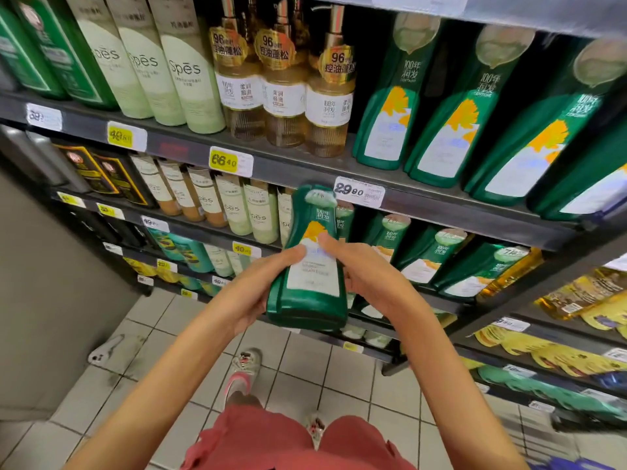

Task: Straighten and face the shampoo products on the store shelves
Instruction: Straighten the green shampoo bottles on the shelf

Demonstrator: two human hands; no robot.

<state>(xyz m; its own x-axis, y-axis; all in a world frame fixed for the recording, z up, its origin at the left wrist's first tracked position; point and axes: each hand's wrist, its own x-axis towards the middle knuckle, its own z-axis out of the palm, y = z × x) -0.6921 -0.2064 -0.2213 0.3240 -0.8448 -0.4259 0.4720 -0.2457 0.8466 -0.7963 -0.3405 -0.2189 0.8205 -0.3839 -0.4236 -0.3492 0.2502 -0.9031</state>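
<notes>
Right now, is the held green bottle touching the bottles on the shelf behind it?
Cannot tell. In the head view the green bottle, gripped by the left hand and right hand, overlaps the shelved green bottles; no gap or contact shows.

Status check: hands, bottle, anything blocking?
Left hand and right hand both gripping green shampoo bottle, off shelf, label facing camera. Matching green bottles behind on lower shelf. Nothing blocking.

Both bare arms extended forward, converging on green bottle (310, 262). Left hand (258, 286) cups its left side, thumb on label. Right hand (366, 276) grips its right edge, thumb across front.
</notes>
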